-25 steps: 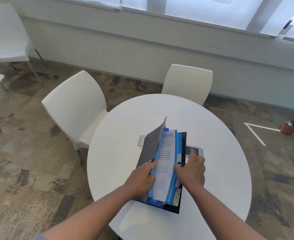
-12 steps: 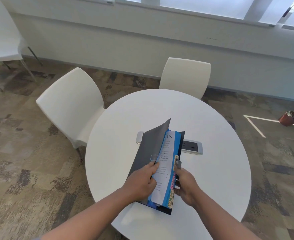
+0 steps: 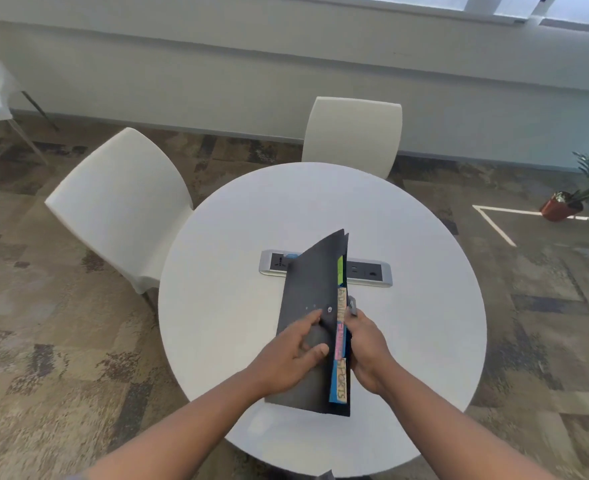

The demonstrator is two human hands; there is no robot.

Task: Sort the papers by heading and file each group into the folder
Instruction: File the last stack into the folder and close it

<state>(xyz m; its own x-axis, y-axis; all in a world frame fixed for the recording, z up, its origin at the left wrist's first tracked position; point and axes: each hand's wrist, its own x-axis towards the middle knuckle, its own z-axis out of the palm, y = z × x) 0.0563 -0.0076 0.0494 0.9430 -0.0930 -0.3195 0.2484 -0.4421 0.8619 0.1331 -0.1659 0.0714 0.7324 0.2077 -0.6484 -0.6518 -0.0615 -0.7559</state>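
Between the two hands, a dark folder [image 3: 308, 327] stands nearly closed on the round white desk [image 3: 223, 271], its front cover leaning over toward the right. The left hand [image 3: 295, 355] lies on the outside of that cover with the fingers spread and fairly straight, the thumb reaching toward the cover's free edge; its grip is a flat press, not a pinch. The right hand [image 3: 366, 348] is at the folder's open edge, fingers curled round the back cover and the edge of the papers inside, so this grip is closed on the folder. Just above the right hand's fingers, a small grey clasp piece [image 3: 352, 304] sticks out from the edge. Running along the open edge between the two grips is a row of coloured tabs [image 3: 341, 341]: a green one farthest from the hands, then a tan one, a pink one level with the fingers, and a blue and tan one nearest the wrists, lettered "SPORTS". The other lettering is too blurred to read. Beyond the hands, partly hidden by the folder's far end, a grey socket panel [image 3: 369, 271] is set into the desk. Two white chairs [image 3: 123, 202] stand at the desk's far side, and a potted plant [image 3: 563, 206] sits on the patterned carpet well to the right.
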